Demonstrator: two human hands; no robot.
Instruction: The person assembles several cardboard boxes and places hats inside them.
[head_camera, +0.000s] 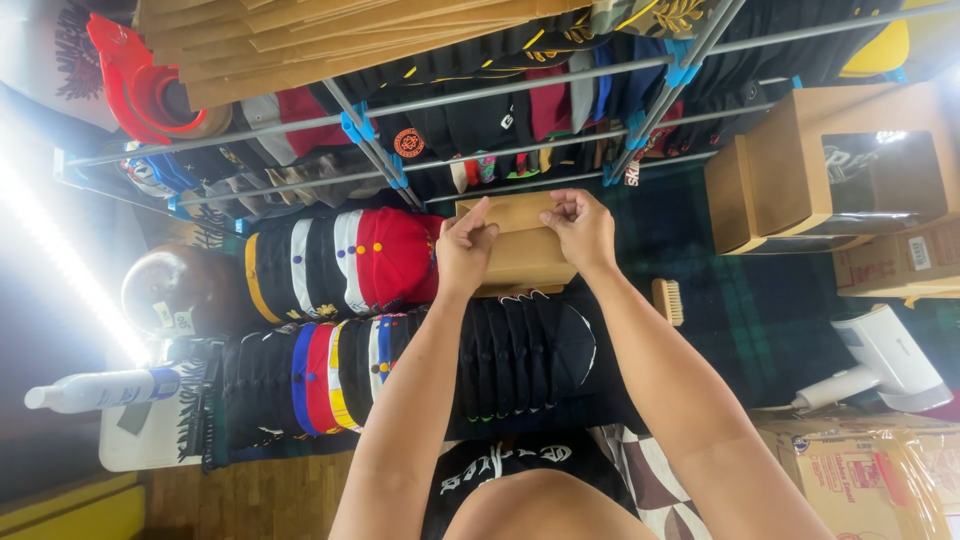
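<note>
Both my hands are on a small brown cardboard box (522, 252) held out in front of me. My left hand (465, 250) grips its left side with the fingers curled over the top edge. My right hand (580, 230) pinches the top right corner. The box hovers over a row of stacked black caps (520, 350) and sits right beside a row of red, white and black caps (340, 262).
A metal rack (520, 85) with blue joints holds many caps behind the box. Windowed cardboard boxes (830, 165) stand at the right, with a white handheld steamer (885, 360) and a wooden brush (667, 300) below them. A white spray bottle (100, 390) lies at the left. Flat cardboard sheets (330, 35) are stacked on top.
</note>
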